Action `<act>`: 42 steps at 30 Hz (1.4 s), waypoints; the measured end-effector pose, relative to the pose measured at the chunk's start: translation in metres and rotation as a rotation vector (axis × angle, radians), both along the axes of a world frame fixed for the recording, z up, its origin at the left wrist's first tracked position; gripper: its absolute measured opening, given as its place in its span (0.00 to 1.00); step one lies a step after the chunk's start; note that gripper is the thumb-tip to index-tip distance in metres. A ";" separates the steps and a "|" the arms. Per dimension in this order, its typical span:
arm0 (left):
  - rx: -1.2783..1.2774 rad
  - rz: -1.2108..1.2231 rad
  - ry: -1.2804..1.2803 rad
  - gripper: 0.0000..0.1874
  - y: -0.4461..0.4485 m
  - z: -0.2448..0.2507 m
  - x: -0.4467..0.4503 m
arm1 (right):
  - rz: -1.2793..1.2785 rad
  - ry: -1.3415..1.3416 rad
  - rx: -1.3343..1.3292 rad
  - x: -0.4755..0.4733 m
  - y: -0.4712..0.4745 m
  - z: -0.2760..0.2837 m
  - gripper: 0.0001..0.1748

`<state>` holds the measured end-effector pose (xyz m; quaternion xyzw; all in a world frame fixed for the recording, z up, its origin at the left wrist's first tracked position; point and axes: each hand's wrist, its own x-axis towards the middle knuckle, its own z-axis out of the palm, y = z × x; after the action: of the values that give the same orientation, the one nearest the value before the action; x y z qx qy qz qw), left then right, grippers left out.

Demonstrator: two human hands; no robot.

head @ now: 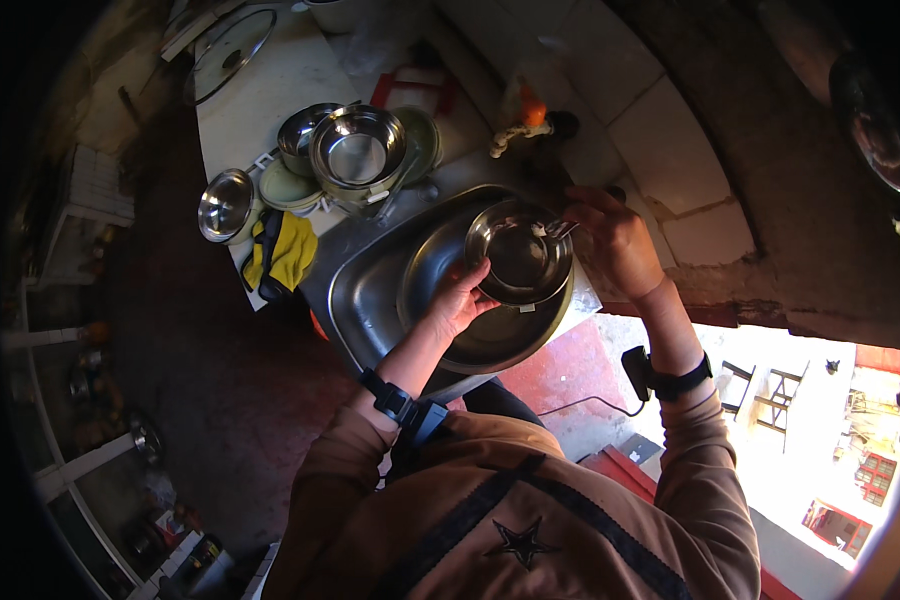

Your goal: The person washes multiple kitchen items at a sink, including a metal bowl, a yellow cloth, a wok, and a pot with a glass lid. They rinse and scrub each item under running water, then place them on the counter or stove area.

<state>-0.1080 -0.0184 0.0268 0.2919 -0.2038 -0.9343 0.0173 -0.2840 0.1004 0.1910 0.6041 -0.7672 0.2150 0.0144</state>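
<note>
My left hand (461, 300) grips the near left rim of a shiny metal bowl (521, 259), thumb over the edge and fingers below. The bowl is held above a wide metal basin (487, 360), which sits in the stainless steel sink (356, 300). At the bowl's far right rim, my right hand (611, 232) pinches a small metal utensil (561, 227), perhaps a spoon. Its tip reaches over the bowl's rim, and the fingers hide part of it.
Left of the sink, several metal bowls (358, 154) with pale green outsides stand grouped on the counter. A yellow and black cloth or glove (285, 251) lies at its edge. A tap (521, 135) with an orange handle juts from the wall. A glass lid (232, 56) lies farther back.
</note>
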 end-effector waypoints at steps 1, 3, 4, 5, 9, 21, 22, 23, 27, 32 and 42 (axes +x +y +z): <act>0.000 -0.002 0.010 0.21 0.000 0.000 -0.001 | 0.005 -0.013 0.007 -0.001 0.000 0.000 0.13; 0.000 -0.008 0.005 0.22 0.002 -0.001 -0.002 | 0.022 -0.008 0.003 -0.003 0.001 0.001 0.13; -0.002 -0.012 -0.009 0.22 0.002 -0.001 -0.003 | 0.031 -0.005 -0.001 -0.002 0.000 0.001 0.13; -0.010 -0.007 -0.018 0.22 0.003 -0.001 -0.003 | 0.014 -0.020 -0.012 0.000 0.000 0.001 0.14; -0.007 -0.011 -0.007 0.24 0.004 -0.001 -0.004 | -0.047 -0.012 -0.050 0.010 0.002 0.002 0.16; -0.033 0.008 0.026 0.26 0.001 -0.004 -0.003 | 0.071 0.191 -0.030 0.003 0.002 0.005 0.23; -0.035 0.007 0.017 0.26 0.001 -0.004 -0.003 | 0.067 0.195 -0.038 0.003 0.003 0.005 0.22; -0.041 0.015 0.013 0.26 0.001 -0.004 -0.003 | 0.072 0.192 -0.038 0.003 0.002 0.004 0.22; -0.037 0.018 0.024 0.26 0.001 -0.003 -0.002 | 0.042 0.184 -0.052 0.003 0.001 0.002 0.19; -0.052 0.031 0.021 0.25 0.002 -0.002 -0.002 | -0.004 0.259 -0.061 0.005 -0.002 -0.005 0.16; -0.030 0.092 0.061 0.31 0.004 -0.014 -0.001 | 0.063 0.410 -0.238 0.038 0.007 -0.020 0.15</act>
<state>-0.1085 -0.0149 0.0132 0.2721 -0.2036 -0.9378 0.0711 -0.2457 0.1073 0.1712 0.6528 -0.6983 0.1771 0.2342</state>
